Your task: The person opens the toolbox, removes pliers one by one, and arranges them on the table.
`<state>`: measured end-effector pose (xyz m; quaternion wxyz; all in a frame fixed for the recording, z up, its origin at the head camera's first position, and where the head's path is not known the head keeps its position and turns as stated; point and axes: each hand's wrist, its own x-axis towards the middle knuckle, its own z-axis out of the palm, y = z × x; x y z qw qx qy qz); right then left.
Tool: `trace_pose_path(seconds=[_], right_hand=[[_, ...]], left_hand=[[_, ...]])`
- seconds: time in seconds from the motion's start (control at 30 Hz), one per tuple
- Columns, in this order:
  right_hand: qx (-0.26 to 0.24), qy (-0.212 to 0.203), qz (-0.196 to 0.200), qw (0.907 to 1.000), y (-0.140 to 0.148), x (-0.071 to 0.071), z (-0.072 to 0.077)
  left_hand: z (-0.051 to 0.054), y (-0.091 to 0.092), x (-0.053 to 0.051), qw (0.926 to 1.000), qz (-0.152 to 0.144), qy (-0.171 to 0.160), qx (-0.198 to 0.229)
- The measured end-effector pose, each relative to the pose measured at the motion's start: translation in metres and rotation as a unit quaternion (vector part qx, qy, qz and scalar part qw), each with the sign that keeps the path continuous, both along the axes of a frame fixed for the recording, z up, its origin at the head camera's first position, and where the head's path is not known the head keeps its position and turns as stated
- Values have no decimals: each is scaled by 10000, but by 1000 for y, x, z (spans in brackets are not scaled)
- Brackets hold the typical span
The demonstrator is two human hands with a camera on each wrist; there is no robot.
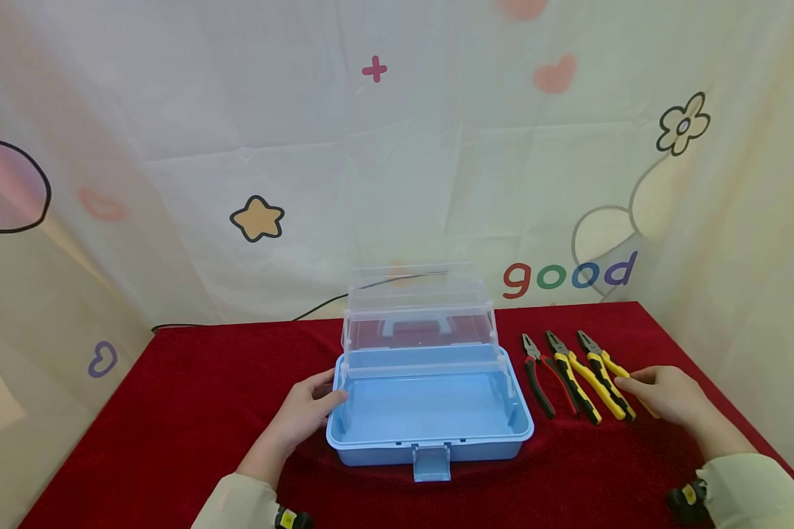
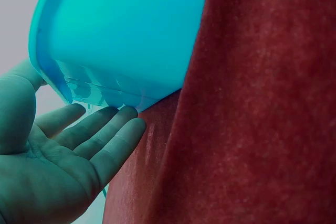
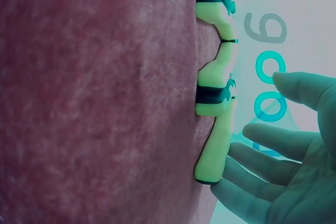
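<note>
A light-blue plastic toolbox (image 1: 430, 408) stands with its clear lid (image 1: 420, 316) raised at the back and a front latch (image 1: 431, 464) hanging down. My left hand (image 1: 307, 408) holds its left side, thumb over the rim and fingers along the outer wall, seen in the left wrist view on the blue wall (image 2: 126, 35). To the right lie pliers with red-and-black handles (image 1: 548, 378) and two pairs with yellow-and-black handles, the middle pair (image 1: 578, 378) and the right pair (image 1: 605, 375). My right hand (image 1: 668, 397) is at the right pair's outer handle (image 3: 215, 150), fingers extended, thumb apart.
A dark red cloth (image 1: 231, 411) covers the table. Behind it hangs a pale printed curtain (image 1: 410, 184), and a thin black cable (image 1: 324, 305) runs along the back edge, behind the clear lid.
</note>
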<state>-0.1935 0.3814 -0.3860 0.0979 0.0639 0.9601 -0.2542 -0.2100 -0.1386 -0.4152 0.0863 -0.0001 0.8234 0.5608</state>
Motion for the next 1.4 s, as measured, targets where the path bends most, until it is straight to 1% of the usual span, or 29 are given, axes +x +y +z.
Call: trace_pose_path(seconds=[0.2,0.4,0.57,0.73,0.97,1.17,1.4], right_hand=[[62,172,63,9998,-4,0,3],[37,308,106,9995,-11,0,4],[-9,430,135,9990,-19,2,7],[-149,595,137,9980,-31,6,11],[-398,874,211,9952,-47,8,15],[-608,944,177,9935,-59,8,16],[-851,1060,178,9906,-76,6,19]], left_hand=[[-1,-1,1,10000,15,62,5],[1,-2,2,9998,95,97,-134],[3,-4,4,9998,162,75,-103],[4,-4,6,9997,195,134,-52],[4,-3,4,9993,292,189,-105],[3,-2,3,9992,320,231,-103],[6,1,2,9989,371,288,-77]])
